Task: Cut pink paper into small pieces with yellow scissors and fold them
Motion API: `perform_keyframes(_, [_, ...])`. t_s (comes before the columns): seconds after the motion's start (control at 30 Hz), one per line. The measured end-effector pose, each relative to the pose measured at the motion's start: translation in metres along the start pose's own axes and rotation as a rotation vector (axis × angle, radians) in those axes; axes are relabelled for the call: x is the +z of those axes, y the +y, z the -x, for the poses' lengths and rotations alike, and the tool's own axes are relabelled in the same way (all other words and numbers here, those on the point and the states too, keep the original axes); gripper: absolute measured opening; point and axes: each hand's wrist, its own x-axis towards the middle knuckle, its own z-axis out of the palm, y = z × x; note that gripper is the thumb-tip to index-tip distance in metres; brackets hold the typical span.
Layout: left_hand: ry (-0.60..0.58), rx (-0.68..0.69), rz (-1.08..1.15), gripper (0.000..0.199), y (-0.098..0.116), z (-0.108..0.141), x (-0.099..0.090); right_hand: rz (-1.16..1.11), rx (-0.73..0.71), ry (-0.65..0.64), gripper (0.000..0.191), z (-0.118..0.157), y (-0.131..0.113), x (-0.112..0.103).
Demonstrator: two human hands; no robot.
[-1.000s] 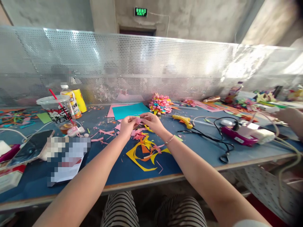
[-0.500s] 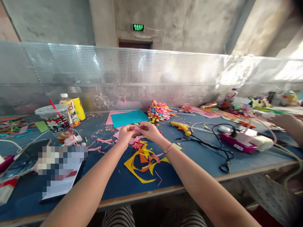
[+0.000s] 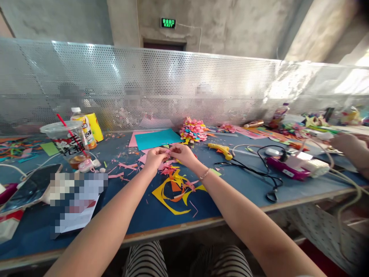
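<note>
My left hand [image 3: 155, 157] and my right hand [image 3: 182, 154] meet over the middle of the table. Fingertips of both are pinched on a small piece of pink paper [image 3: 167, 152], mostly covered by the fingers. Pink strips and yellow and orange paper scraps [image 3: 176, 181] lie just below the hands, with a curved yellow offcut [image 3: 168, 207] nearest me. Behind the hands rests a teal sheet [image 3: 157, 139] on top of a pink sheet [image 3: 133, 140]. Beside these stands a ball-like cluster of pink, yellow and blue paper pieces [image 3: 193, 130].
To the right lie a yellow glue gun [image 3: 220, 151], black cable and a magenta power strip [image 3: 288, 168]. A co-worker's hand [image 3: 347, 148] is at far right. On the left stand a plastic cup with a red straw [image 3: 67, 144], a bottle [image 3: 90, 132] and a phone [image 3: 31, 188].
The view has tilted slightly, so the whole scene sits a little higher in the picture. Both hands keep their pinch on the pink paper, with only slight finger movement.
</note>
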Motion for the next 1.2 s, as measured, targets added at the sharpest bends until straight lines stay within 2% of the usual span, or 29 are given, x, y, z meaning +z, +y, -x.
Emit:
perform_keyframes(0.2, [0.012,-0.011,0.028,0.014,-0.003,-0.001,-0.001,0.045,-0.015,0.033,0.013,0.001,-0.003,0.002])
perform_keyframes(0.6, [0.007,-0.028,0.016,0.008,0.001,0.001,0.001,-0.282,0.21,0.021,0.009,0.002,-0.008,0.001])
perform_keyframes(0.97, [0.002,-0.151,0.183,0.01,0.007,0.005,0.001,-0.329,0.186,0.038,0.008,0.001,-0.007,-0.001])
perform_keyframes(1.13, [0.049,-0.085,0.093,0.008,0.002,0.001,0.0,-0.408,0.251,0.029,0.01,0.002,-0.01,-0.001])
perform_keyframes(1.2, [0.059,0.013,-0.028,0.008,0.0,-0.001,-0.002,-0.431,0.277,0.024,0.012,0.003,-0.013,-0.001])
